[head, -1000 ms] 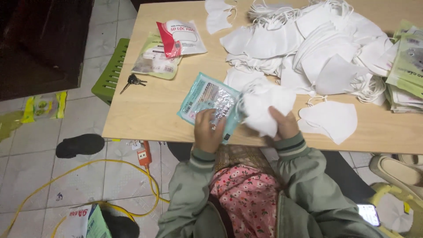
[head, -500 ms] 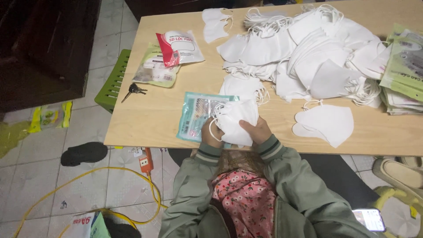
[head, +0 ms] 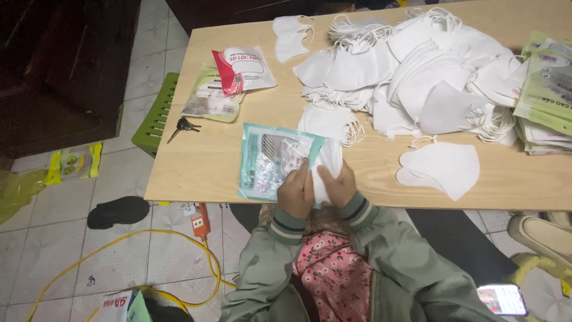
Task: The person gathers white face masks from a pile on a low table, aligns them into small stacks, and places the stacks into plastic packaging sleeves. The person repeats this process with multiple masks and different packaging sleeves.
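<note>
My left hand and my right hand meet at the near edge of the wooden table. Between them they grip a stack of folded white masks, whose far end sits partly inside the mouth of a teal plastic packet. The left hand pins the packet's open side while the right presses on the masks. Both wear green jacket sleeves with striped cuffs.
A big heap of white masks covers the table's far right. Two loose masks lie right of my hands. Green packets stack at the right edge. Filled packets and keys lie at left. A green stool and yellow cable are on the floor.
The masks were spread out in my right hand beside the packet; they are now squeezed narrower and have moved left into the packet's opening. Both hands have drawn closer together.
</note>
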